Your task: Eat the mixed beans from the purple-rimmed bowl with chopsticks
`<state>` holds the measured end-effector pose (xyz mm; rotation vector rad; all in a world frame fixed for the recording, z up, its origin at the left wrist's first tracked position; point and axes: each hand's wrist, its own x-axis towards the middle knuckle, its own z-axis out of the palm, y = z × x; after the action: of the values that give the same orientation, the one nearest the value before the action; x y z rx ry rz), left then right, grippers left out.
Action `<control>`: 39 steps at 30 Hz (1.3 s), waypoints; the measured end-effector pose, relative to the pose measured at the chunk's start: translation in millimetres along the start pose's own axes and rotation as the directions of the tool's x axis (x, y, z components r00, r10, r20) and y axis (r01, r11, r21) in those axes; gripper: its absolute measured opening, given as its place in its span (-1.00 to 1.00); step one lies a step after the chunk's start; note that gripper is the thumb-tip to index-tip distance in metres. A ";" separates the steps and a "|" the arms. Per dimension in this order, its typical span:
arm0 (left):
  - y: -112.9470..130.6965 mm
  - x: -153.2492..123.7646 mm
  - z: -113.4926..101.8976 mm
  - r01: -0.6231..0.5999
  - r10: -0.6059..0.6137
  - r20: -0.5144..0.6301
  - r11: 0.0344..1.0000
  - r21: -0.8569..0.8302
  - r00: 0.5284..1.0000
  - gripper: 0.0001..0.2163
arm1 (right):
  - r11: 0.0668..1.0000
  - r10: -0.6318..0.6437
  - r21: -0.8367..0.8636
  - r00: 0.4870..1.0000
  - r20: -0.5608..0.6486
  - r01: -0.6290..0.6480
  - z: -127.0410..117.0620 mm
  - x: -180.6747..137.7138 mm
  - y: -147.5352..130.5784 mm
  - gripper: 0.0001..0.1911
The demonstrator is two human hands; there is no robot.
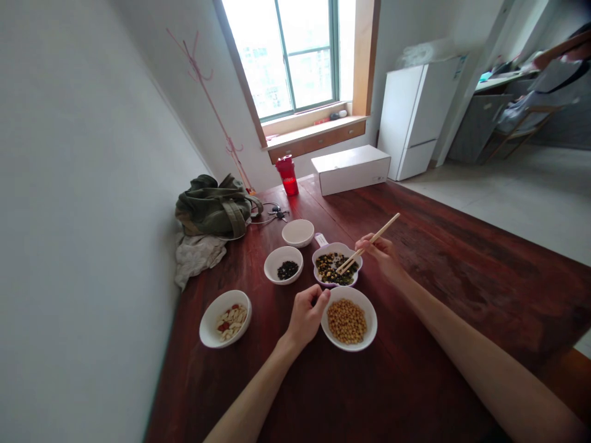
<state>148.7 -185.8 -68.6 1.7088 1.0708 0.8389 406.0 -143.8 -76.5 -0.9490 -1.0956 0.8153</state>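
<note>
My right hand (381, 252) is closed around a pair of wooden chopsticks (384, 228). Their tips reach into a flower-shaped dish (320, 240) with a purple edge and short handle, which holds mixed dark and yellow beans or seeds (330, 266). Below that dish is a white bowl (373, 326) of yellow soybeans (347, 321). My left hand (305, 315), fingers curled, is at this bowl's left rim, with the thumb on the edge. To the upper left, another white bowl (269, 271) contains small black beans (287, 270).
Behind stands a further white bowl (298, 232); at left, a bowl (207, 326) holds pale slices and red pieces. Farther back on the dark red table (443, 246) are a green bag (210, 206), keys (278, 213), a red cup (287, 176) and a white box (353, 171). A wall (83, 246) borders the left side.
</note>
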 end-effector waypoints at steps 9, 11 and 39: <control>1.0 0.1 0.1 0.009 -0.009 0.002 1.000 -0.003 1.000 -0.51 | 0.996 0.093 -0.026 0.969 0.228 -0.090 4.1 -3.7 -8.1 -0.56; 1.8 -0.1 0.1 0.012 -0.012 0.003 1.000 -0.006 1.000 -0.51 | 0.997 0.069 -0.027 0.990 0.122 -0.066 4.2 -2.3 -2.1 -0.57; -1.3 0.0 1.1 -0.015 0.015 -0.001 1.000 -0.012 1.000 -0.53 | 0.915 -0.075 -0.388 0.992 0.099 0.108 5.2 -11.6 15.0 -0.68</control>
<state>149.2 -185.9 -70.2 1.7090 1.0529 0.8539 396.7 -147.4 -93.5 -1.1959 -1.3981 0.5689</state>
